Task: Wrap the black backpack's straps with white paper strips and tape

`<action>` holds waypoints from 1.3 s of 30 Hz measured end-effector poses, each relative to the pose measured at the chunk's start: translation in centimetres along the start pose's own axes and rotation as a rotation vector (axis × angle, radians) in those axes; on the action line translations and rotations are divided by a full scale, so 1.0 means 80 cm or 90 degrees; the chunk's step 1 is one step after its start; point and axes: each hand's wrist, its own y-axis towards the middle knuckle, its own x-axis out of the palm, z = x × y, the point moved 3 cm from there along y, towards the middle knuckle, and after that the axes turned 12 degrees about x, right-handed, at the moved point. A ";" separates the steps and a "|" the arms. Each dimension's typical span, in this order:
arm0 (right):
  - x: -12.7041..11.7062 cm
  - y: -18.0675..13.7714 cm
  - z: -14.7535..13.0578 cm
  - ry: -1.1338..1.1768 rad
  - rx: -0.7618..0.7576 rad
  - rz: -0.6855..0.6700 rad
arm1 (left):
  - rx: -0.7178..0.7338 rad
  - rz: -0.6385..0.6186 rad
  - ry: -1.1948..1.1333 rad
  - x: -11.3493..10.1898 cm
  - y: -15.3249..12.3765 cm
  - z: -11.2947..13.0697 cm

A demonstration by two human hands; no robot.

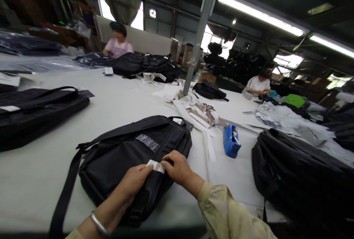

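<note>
A black backpack lies on the table in front of me, its shoulder straps facing up. Around one strap sits a white paper strip with a tan patch at its middle. My left hand pinches the strip's left end, thumb on top. From the right, my right hand has its fingertips closed at the strip's other end; whether they also hold a bit of tape is hidden. A silvery patterned patch shows on the bag's back panel, and a loose webbing strap hangs off its left side.
A blue tape dispenser stands to the right, near scattered paper strips at a metal post. More black bags lie at left, right and back. Two people work across the table.
</note>
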 end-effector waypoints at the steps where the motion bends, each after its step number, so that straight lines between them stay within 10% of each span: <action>1: -0.003 -0.007 0.006 -0.003 0.084 0.031 | -0.003 -0.001 -0.002 0.000 0.000 0.001; 4: -0.005 -0.032 0.016 -0.016 0.230 0.077 | -0.022 -0.009 -0.023 0.001 -0.002 0.005; 8: -0.003 -0.048 0.001 0.039 0.065 0.078 | -0.014 -0.040 -0.039 -0.001 -0.002 0.009; 27: -0.005 0.064 -0.054 0.070 -0.053 -0.221 | 0.120 -0.132 -0.028 -0.001 -0.010 0.035; 39: 0.019 0.105 -0.068 -0.022 0.053 -0.474 | 0.214 -0.126 0.003 -0.008 -0.004 0.023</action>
